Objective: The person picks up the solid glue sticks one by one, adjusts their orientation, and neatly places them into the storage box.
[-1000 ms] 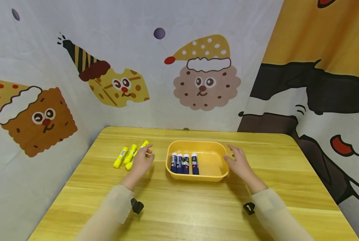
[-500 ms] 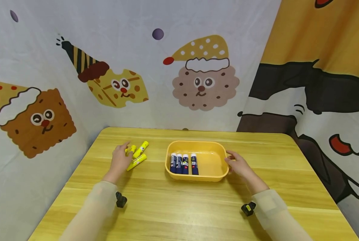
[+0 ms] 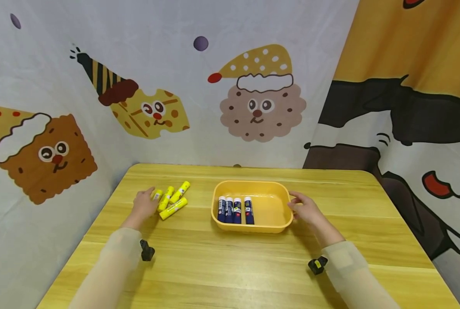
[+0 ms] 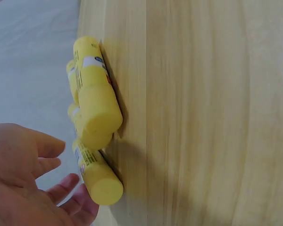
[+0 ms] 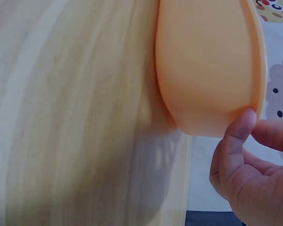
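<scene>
My left hand (image 3: 144, 205) is at the leftmost yellow glue stick (image 4: 99, 178), its fingers loosely bent round the far side; the thumb stands apart from it. Whether the fingertips touch the stick I cannot tell. Beside it lie more yellow glue sticks (image 3: 174, 209), several in all, close together on the table. My right hand (image 3: 308, 211) holds the right end of a yellow plastic tray (image 3: 253, 228), thumb and fingers at its rim in the right wrist view. Several blue glue sticks (image 3: 229, 210) with white caps lie side by side in the tray's left half.
The wooden table (image 3: 230, 266) reaches back to a cloth (image 3: 152, 43) printed with cartoon snacks. A second printed curtain (image 3: 407, 111) hangs at the right. A small black camera sits at each wrist.
My left hand has moved left over the yellow glue sticks to the leftmost one. The front yellow stick has turned slightly. My right hand has come in against the tray's rim.
</scene>
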